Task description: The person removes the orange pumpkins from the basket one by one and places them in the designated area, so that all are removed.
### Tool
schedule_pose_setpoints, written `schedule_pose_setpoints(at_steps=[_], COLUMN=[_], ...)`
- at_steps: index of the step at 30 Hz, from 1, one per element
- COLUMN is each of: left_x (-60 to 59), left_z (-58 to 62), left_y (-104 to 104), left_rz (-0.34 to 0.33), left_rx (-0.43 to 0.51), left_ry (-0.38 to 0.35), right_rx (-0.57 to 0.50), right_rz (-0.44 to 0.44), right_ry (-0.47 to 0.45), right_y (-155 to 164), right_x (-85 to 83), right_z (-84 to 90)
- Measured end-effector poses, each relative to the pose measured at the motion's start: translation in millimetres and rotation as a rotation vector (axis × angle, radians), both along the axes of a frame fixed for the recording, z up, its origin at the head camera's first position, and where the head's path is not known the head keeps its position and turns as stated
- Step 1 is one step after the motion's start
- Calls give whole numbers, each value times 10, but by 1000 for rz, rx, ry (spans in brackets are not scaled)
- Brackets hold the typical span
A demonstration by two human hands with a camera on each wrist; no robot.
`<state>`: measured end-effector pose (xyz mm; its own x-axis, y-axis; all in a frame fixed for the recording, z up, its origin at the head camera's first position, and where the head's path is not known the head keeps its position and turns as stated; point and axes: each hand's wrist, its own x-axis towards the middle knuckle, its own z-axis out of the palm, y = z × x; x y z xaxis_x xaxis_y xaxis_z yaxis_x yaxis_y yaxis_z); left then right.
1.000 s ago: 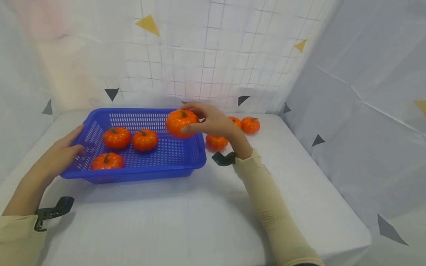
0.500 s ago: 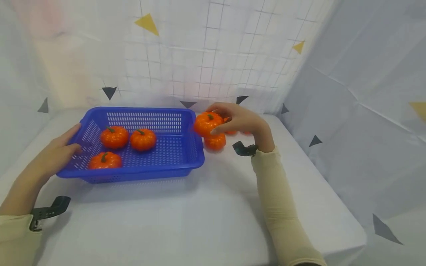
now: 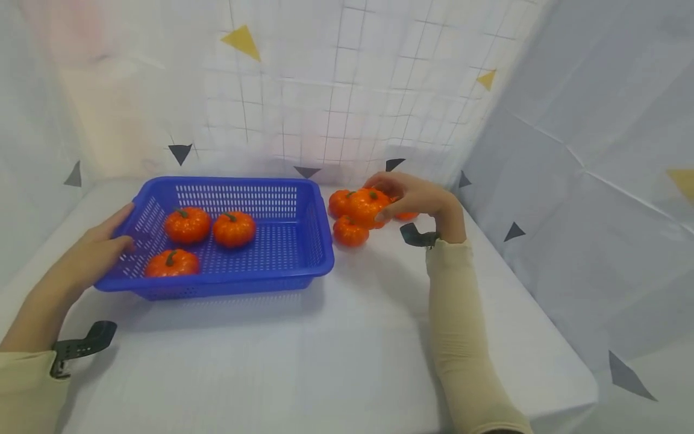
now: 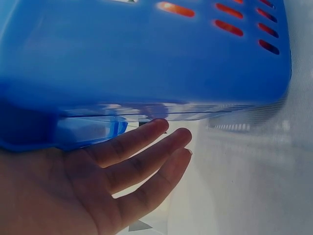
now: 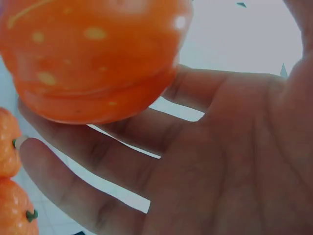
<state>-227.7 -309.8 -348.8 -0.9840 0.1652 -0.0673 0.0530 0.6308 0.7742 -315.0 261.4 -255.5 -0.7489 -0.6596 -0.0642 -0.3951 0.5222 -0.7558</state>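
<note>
My right hand (image 3: 414,194) holds a small orange pumpkin (image 3: 367,208) between thumb and fingers, to the right of the blue plastic basket (image 3: 233,278). In the right wrist view, the pumpkin (image 5: 98,58) lies against the curved fingers. My left hand (image 3: 87,253) grips the basket's left rim, with the thumb over the edge. From the left wrist, several fingers of this hand (image 4: 112,176) show beneath the outer side of the basket (image 4: 122,58); the thumb is hidden. Inside the basket sit three pumpkins, one at the back left (image 3: 187,225), one in the middle (image 3: 234,229) and one at the front left (image 3: 172,263).
Beside the basket's right end, one pumpkin (image 3: 350,231) rests on the white table (image 3: 347,349). Another pumpkin (image 3: 338,203) lies behind it, and a third pumpkin (image 3: 406,216) is mostly covered by my right hand. White sheeting (image 3: 303,102) rises behind the table and at its sides.
My right hand has carried the pumpkin from above the basket's right end to the right, over the pumpkins on the table. My left hand has stayed at the basket's rim.
</note>
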Motion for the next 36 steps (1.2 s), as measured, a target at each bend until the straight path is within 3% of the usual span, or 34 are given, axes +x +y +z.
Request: schedule_pose_setpoints(at_steps=[10, 18, 28, 36], left_x=[41, 34, 19, 15], left_z=[27, 25, 7, 17], left_y=[7, 15, 23, 11], left_rz=[3, 2, 0, 3], left_rx=[-30, -28, -27, -27], left_ry=[7, 11, 11, 1], right_rx=[81, 150, 208, 161], right_rz=[-149, -257, -315, -332], right_ry=[-115, -169, -179, -224], right_y=[148, 344, 463, 544], right_x=[-98, -189, -279, -348], right_z=[-60, -220, -396, -518])
